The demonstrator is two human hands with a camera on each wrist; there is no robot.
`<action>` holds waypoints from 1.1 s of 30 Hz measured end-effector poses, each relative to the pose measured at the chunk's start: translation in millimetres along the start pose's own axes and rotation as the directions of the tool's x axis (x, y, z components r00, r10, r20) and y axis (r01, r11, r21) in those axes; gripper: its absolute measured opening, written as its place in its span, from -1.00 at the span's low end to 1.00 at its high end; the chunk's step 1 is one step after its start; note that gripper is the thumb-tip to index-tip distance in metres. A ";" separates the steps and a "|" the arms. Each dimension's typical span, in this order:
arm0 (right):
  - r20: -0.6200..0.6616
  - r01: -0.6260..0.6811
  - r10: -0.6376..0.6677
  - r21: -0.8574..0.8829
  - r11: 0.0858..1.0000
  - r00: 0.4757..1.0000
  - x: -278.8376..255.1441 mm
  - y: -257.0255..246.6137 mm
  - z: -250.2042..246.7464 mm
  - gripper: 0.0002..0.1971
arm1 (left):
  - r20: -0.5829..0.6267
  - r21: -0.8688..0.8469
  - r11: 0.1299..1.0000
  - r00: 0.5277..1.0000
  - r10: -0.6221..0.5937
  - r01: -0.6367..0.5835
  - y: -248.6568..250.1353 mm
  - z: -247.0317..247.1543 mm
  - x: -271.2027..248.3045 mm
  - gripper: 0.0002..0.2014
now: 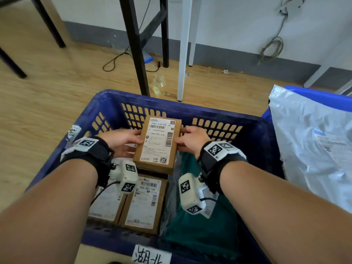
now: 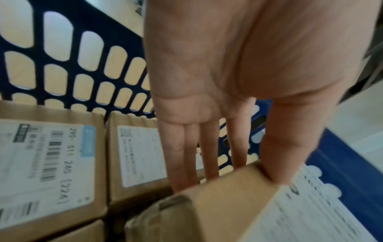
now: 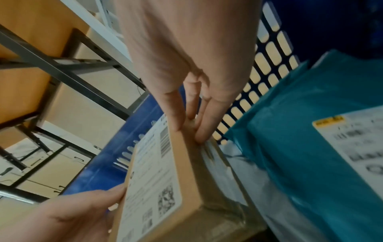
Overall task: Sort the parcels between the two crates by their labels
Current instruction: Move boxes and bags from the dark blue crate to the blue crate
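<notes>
Both my hands hold a small cardboard parcel [image 1: 157,143] with a white shipping label face up, just above the dark blue crate [image 1: 106,103]. My left hand [image 1: 123,141] grips its left side, thumb on top and fingers underneath [image 2: 230,181]. My right hand [image 1: 190,139] pinches its right edge [image 3: 188,132]. The parcel [image 3: 153,180] is lifted clear of the parcels below. A second, lighter blue crate [image 1: 304,90] stands at the right.
Under the held parcel lie more labelled cardboard boxes [image 1: 144,202] and a teal bag [image 1: 202,221]. A large grey poly bag [image 1: 314,145] fills the right crate. Handwritten tags [image 1: 151,256] hang on the dark crate. Table legs [image 1: 137,54] and cables stand beyond.
</notes>
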State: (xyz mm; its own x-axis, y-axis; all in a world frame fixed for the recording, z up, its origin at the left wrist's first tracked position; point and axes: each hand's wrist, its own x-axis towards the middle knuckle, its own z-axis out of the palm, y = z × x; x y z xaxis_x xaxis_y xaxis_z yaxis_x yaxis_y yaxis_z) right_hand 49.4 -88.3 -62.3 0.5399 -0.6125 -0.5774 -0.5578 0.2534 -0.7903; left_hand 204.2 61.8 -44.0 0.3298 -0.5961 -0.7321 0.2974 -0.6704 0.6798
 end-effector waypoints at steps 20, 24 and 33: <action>0.139 -0.099 0.114 -0.109 0.989 0.984 31.4 38.8 21.3 -0.63 | -0.481 0.660 0.724 0.853 0.203 0.201 -16.9 28.2 48.8 -0.79; 0.000 -0.016 0.016 -0.010 1.000 1.000 32.9 42.1 21.2 -0.72 | -0.509 0.622 0.773 0.814 0.279 0.124 -16.8 31.7 53.0 -0.66; 0.252 0.076 0.120 -0.652 0.755 0.960 32.4 47.8 22.4 -0.61 | -0.295 0.681 0.720 0.949 0.107 0.131 -21.7 33.3 74.2 -0.30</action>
State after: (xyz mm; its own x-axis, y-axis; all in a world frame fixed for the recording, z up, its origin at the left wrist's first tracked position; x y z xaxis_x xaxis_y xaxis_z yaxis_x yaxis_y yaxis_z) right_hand 54.3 -79.3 -123.3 0.6100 -0.3693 -0.7011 -0.7906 -0.3434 -0.5070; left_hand 192.5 17.4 -114.5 0.6096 -0.5072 -0.6092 -0.3530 -0.8618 0.3643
